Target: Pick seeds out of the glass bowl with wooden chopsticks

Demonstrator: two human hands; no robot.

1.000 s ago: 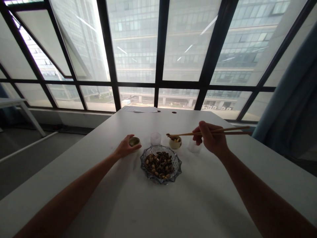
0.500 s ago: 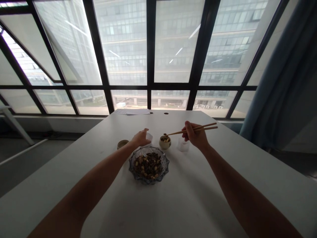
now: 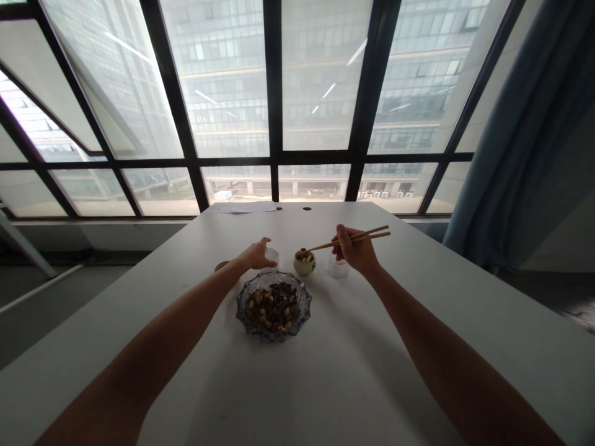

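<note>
Right hand (image 3: 356,248): right of the frame's centre, fingers closed on the chopsticks (image 3: 325,246).
Chopstick tips: pointed left over the pale cup (image 3: 303,268), a small brown piece (image 3: 303,250) beside them; too small to tell whether it was pinched.
Pale cup: stood upright near the centre, with some nuts (image 3: 307,257) already inside.
Glass bowl (image 3: 304,308): sat on the table (image 3: 297,390) just below the centre, its mixed heap (image 3: 272,305) seemingly far larger than the cup's share, so much appeared left.
Left hand (image 3: 253,255): left of centre, fingers wide at a clear cup (image 3: 273,257); whether they gripped it could not be told.
Other round cup (image 3: 220,265): mostly hidden behind the left forearm, contents unseen.
</note>
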